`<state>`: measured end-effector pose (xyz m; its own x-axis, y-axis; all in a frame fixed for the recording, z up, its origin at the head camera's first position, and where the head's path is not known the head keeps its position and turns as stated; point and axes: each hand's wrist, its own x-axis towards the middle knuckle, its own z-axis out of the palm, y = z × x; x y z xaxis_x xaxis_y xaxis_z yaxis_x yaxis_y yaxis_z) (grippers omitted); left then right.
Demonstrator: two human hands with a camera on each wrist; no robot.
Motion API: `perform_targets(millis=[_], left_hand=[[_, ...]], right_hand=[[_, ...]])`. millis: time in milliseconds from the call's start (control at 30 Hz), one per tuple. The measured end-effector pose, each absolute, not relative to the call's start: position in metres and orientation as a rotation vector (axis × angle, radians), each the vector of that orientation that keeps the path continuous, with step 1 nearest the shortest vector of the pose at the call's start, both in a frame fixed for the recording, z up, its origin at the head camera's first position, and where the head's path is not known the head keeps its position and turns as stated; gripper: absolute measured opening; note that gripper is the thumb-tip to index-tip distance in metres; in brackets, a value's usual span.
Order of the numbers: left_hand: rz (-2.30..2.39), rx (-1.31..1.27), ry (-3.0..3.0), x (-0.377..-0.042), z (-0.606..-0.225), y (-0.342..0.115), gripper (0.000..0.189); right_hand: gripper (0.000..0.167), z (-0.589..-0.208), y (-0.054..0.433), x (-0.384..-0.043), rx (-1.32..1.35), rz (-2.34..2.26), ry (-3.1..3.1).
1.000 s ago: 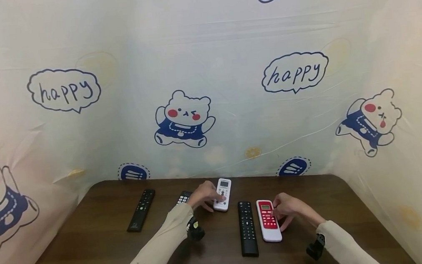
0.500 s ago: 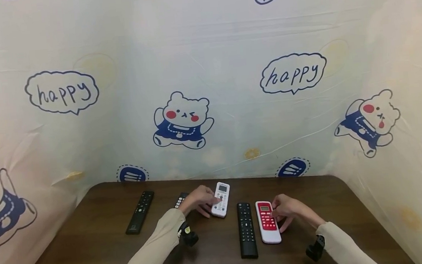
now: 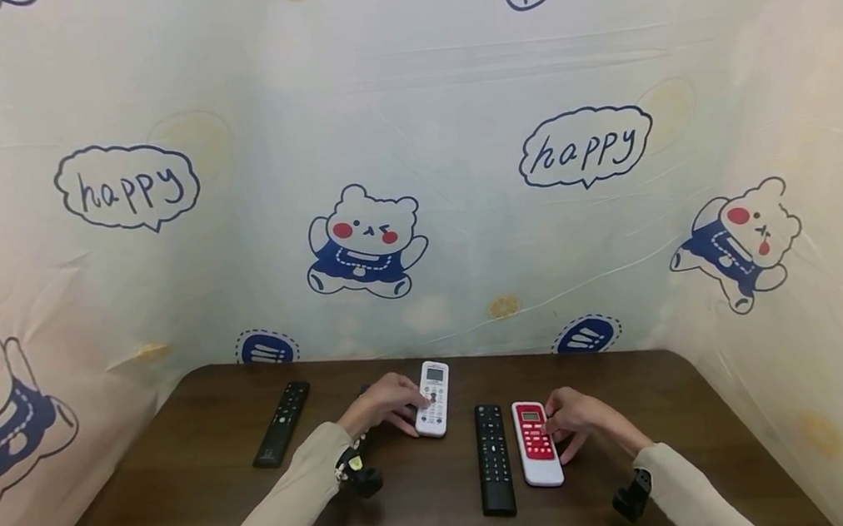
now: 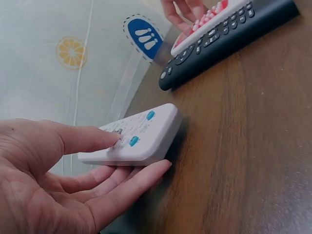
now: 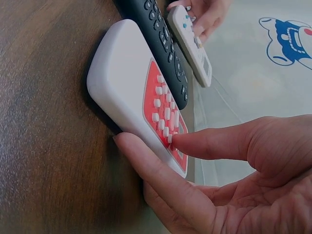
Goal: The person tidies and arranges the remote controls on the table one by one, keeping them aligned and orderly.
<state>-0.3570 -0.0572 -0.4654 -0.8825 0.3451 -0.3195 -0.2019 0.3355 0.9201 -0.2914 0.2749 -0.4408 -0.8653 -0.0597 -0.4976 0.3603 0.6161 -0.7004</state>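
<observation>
A white remote control (image 3: 435,389) with a small grey screen is in my left hand (image 3: 383,402). In the left wrist view, the thumb presses on its button face and the other fingers lie at its side and underside. My right hand (image 3: 576,418) holds a red-and-white remote control (image 3: 548,472) by its right side. The right wrist view shows the thumb on the white buttons of its red panel (image 5: 157,103), fingers along its edge. A long black remote control (image 3: 498,494) lies just left of it, untouched.
Another black remote control (image 3: 281,426) lies farther left on the brown wooden table (image 3: 185,484). Behind the left hand, one more dark remote is almost wholly hidden. A printed cloth (image 3: 480,241) hangs along the table's back edge and sides.
My left hand has moved left with the white remote control, and now covers most of the dark remote with white buttons behind it. The right hand has stayed in place.
</observation>
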Motion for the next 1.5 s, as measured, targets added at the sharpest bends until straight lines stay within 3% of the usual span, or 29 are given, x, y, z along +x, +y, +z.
perform_targets(millis=[867, 1500], left_hand=[[1.666, 0.207, 2.084, -0.312, -0.464, -0.07, 0.07], [1.675, 0.34, 2.135, -0.283, -0.469, -0.063, 0.073]], right_hand=[[0.044, -0.438, 0.273, -0.294, 0.211, -1.172, 2.366], [0.043, -0.441, 0.273, -0.297, 0.193, -1.148, 2.375]])
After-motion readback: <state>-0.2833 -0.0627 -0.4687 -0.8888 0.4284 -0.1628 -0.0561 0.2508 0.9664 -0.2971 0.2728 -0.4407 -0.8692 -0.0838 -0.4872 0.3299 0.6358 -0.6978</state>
